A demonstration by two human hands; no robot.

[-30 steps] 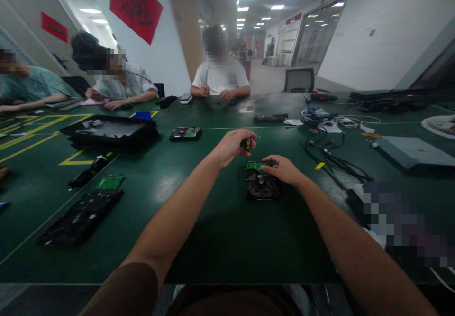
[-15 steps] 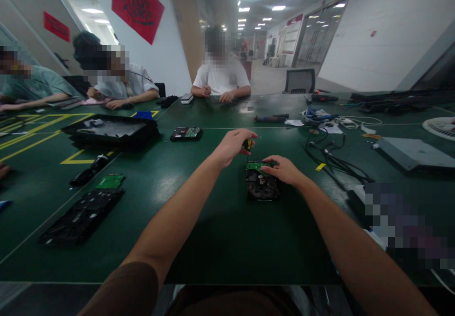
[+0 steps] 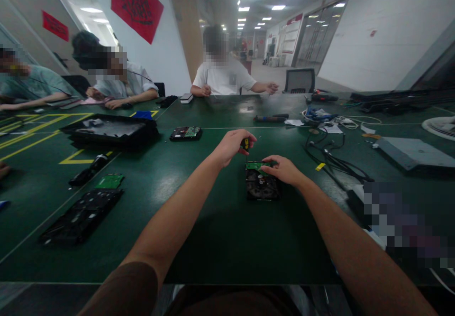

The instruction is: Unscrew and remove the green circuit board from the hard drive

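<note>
My left hand (image 3: pixel 235 146) is closed around the black-and-yellow handle of a screwdriver (image 3: pixel 245 144). The screwdriver stands upright, its thin shaft reaching down to the far left corner of a hard drive (image 3: pixel 262 187). This drive lies flat on the green table, with a green circuit board (image 3: pixel 254 166) at its far end. My right hand (image 3: pixel 282 168) grips the drive's far right side, the thumb on the board and the fingers by the far edge. Whether the screwdriver's tip sits in a screw is too small to make out.
At left lie a black drive caddy (image 3: pixel 80 216), a loose green board (image 3: pixel 110 181) and a black tray (image 3: pixel 110 133). Another hard drive (image 3: pixel 185 133) is farther back. Dark cables (image 3: pixel 330 159) and a grey metal box (image 3: pixel 415 153) are at right. A person (image 3: pixel 227 76) sits opposite.
My hands and the drive stay in nearly the same place; the screwdriver handle and left fingers have shifted slightly. The person opposite has stretched an arm out toward the right of the view.
</note>
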